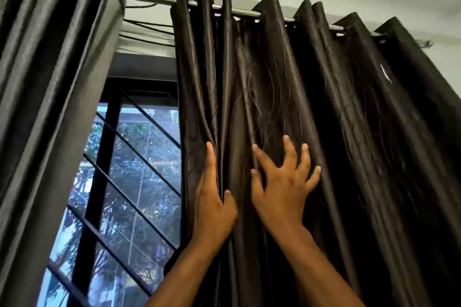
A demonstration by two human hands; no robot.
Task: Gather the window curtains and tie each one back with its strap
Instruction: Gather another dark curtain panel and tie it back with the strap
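Gripping a fold near the inner edge of a dark brown satin curtain (pixel 287 87), the left hand (pixel 214 197) had its fingers (pixel 210 157) tucked into the pleats and its thumb clamped over the front. Just beside it, the right hand (pixel 282 182) pressed flat on the fabric, fingers spread apart. The curtain hung from a metal rod (pixel 245 12) beside a barred window (pixel 119 182).

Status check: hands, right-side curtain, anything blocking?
Left hand pinching the curtain's leading folds. Right hand open, fingers spread flat on the fabric. Curtain part-bunched on the rod, no strap in view. Nothing blocking.
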